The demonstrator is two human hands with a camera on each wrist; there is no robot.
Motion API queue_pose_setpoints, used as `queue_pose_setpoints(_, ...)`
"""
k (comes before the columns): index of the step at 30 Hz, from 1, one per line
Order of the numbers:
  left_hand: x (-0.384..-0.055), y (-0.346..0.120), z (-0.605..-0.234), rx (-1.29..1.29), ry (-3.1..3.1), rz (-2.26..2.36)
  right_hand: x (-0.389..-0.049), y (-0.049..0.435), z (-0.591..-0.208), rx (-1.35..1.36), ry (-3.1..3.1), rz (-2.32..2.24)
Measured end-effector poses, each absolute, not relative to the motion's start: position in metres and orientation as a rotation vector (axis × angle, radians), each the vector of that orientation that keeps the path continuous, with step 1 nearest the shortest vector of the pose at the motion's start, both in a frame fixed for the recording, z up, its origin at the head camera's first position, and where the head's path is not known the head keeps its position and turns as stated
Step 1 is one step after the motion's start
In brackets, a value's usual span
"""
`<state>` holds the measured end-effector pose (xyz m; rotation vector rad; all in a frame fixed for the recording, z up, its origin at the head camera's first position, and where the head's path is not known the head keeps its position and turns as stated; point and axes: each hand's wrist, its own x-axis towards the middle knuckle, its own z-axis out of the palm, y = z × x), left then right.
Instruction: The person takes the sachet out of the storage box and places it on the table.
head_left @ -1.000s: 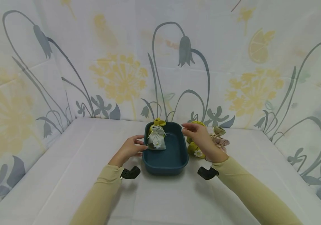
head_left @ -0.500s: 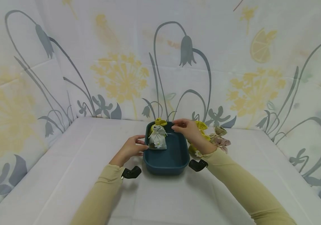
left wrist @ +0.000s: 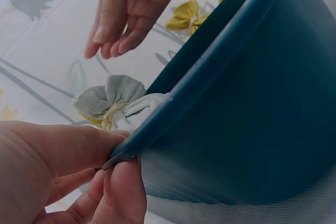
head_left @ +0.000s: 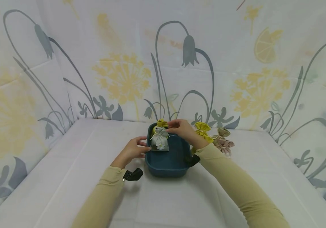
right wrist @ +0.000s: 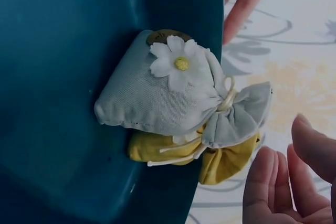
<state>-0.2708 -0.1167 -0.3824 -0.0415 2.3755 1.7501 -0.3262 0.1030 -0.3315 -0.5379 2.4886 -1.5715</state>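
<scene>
My left hand point(head_left: 133, 148) pinches the left rim of a dark blue basin point(head_left: 177, 155); in the left wrist view thumb and fingers grip the basin's edge. Inside, against its left wall, leans a pale grey drawstring pouch point(right wrist: 157, 95) with a white fabric daisy. A yellow drawstring pouch point(right wrist: 226, 166) sits behind it, partly hidden. My right hand point(head_left: 184, 131) hovers over the basin's back part, fingers bent loosely beside the gathered tops of these pouches. Nothing lies between thumb and fingers in the right wrist view point(right wrist: 294, 182).
To the right of the basin, partly behind my right arm, lie more drawstring pouches: a yellow one point(head_left: 203, 128), an olive one point(head_left: 223, 132) and a pink one point(head_left: 224, 144). A flower-printed cloth point(head_left: 117, 79) hangs behind the white tabletop point(head_left: 94, 152).
My right hand has moved left from beside the basin's right rim to above its back part, close to the two pouches. The left hand has stayed at the rim.
</scene>
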Motion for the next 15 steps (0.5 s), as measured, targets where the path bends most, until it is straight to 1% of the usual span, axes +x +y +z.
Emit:
queue_pose_setpoints(9,-0.268,-0.117,-0.379,-0.02,2.383,1.747,-0.333,0.094,-0.336,-0.54,2.498,-1.524)
queue_pose_setpoints(15,-0.27,-0.116,-0.381,-0.059,2.37,1.754,-0.337,0.089,-0.34,-0.507,2.497,-1.526)
